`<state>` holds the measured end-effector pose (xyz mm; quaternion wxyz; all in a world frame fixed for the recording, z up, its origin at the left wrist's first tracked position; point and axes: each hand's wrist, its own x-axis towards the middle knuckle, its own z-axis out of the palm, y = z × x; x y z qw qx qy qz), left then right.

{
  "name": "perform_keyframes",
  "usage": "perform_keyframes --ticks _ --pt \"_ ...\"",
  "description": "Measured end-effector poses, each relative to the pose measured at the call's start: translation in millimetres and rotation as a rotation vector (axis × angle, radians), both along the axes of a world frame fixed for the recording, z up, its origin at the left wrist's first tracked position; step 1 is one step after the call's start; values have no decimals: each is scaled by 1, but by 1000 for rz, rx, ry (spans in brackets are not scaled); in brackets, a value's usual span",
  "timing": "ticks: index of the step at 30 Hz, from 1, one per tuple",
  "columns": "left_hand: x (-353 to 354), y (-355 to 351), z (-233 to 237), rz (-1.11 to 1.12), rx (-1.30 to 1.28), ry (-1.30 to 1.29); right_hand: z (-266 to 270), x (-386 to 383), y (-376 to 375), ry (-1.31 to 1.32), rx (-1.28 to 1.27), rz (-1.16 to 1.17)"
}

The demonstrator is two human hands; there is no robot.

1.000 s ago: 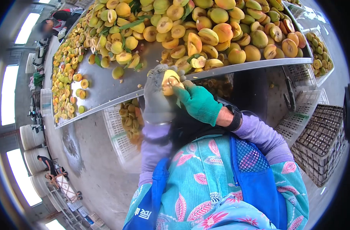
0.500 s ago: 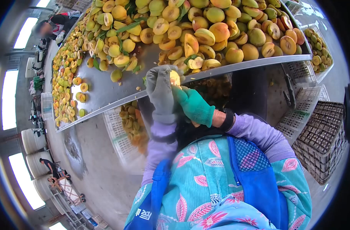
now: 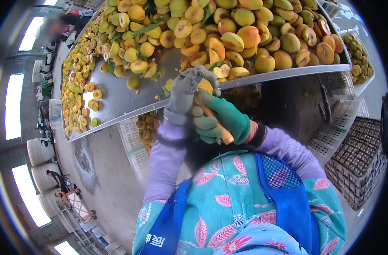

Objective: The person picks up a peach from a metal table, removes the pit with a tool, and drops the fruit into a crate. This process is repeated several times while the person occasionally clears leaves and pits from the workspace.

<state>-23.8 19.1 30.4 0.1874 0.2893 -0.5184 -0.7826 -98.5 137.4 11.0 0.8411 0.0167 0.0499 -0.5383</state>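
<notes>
My left hand (image 3: 182, 94), in a grey glove, is closed around a yellow peach (image 3: 205, 86) at the front edge of a metal table (image 3: 136, 102). Only part of the fruit shows between the fingers. My right hand (image 3: 228, 114), in a green glove, grips a tool by its wooden handle (image 3: 226, 137). The tool's working end is hidden at the peach, so its kind cannot be made out. Both hands meet at the fruit. Just beyond them lies a heap of whole and halved peaches (image 3: 247, 36) on the table.
Under the table edge, a white crate (image 3: 132, 142) stands at left beside more fruit. At right are a white crate (image 3: 336, 131), a dark lattice crate (image 3: 353, 148) and a crate of peaches (image 3: 357, 57). Another person (image 3: 60, 29) is at the far left.
My right hand has turned, bringing the tool's wooden handle into view. My left fingers have wrapped further over the peach. The view has shifted slightly.
</notes>
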Motion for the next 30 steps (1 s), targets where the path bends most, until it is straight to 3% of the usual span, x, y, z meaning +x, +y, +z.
perform_keyframes --ticks 1,4,6,8,9,10,12,13,16,20,23,26,29,30 --pt "0 3 -2 -1 66 38 -7 2 -2 -123 -60 5" --pt "0 11 -11 172 111 55 -3 -2 -2 128 123 36" --pt "-3 14 -16 314 68 49 21 1 -5 546 291 -76" --pt "0 15 -20 352 -38 24 17 6 -5 941 236 -156" --pt "2 11 -23 340 -93 20 17 8 -6 963 223 -185" --pt "3 8 -24 327 -150 16 14 3 -6 687 187 -107" --pt "4 3 -26 389 93 85 2 -9 -6 122 118 46" --pt "5 2 -27 417 217 117 1 -5 -9 156 109 35" --pt "6 -1 -27 352 147 71 5 10 -17 719 210 -62" --pt "8 -2 -31 256 10 -10 14 10 -19 561 346 -87" --pt "9 1 -19 160 67 -64 -9 -2 -13 45 62 79" --pt "8 7 -9 270 211 68 -19 1 -14 -183 -81 87" --pt "43 -12 -35 474 439 441 -11 3 -6 -56 -227 61" --pt "77 -28 -37 362 658 648 -9 -1 0 39 -162 74"
